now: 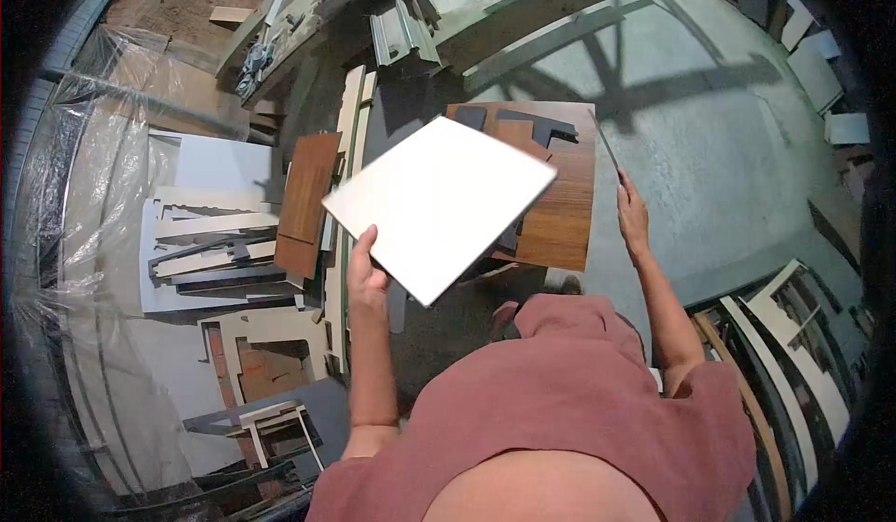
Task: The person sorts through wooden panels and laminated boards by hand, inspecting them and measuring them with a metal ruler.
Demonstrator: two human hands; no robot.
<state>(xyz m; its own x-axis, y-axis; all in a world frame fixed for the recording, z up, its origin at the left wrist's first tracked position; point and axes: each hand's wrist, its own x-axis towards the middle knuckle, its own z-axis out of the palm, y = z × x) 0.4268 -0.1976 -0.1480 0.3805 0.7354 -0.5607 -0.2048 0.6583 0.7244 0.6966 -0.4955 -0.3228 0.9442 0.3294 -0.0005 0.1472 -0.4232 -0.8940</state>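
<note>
My left hand [366, 277] grips a white rectangular board [443, 206] by its near left edge, thumb on the upper face. The board is tilted and raised in front of me, its edges slightly blurred. It hides part of a brown wood-grain panel [560, 214] behind it. Out to the right, my right hand [633, 216] is closed around the lower end of a thin dark strip [607, 144]. That strip points up and away beside the panel's right edge; its exact kind cannot be made out. Dark flat cut pieces [537, 122] lie on the panel.
At left, a narrow brown board [308, 204] lies near a stack of pale and dark offcuts [215, 251]. Clear plastic sheeting [103, 242] hangs along the far left. Long beams [532, 18] cross the back. More cut strips [793, 354] lean at right.
</note>
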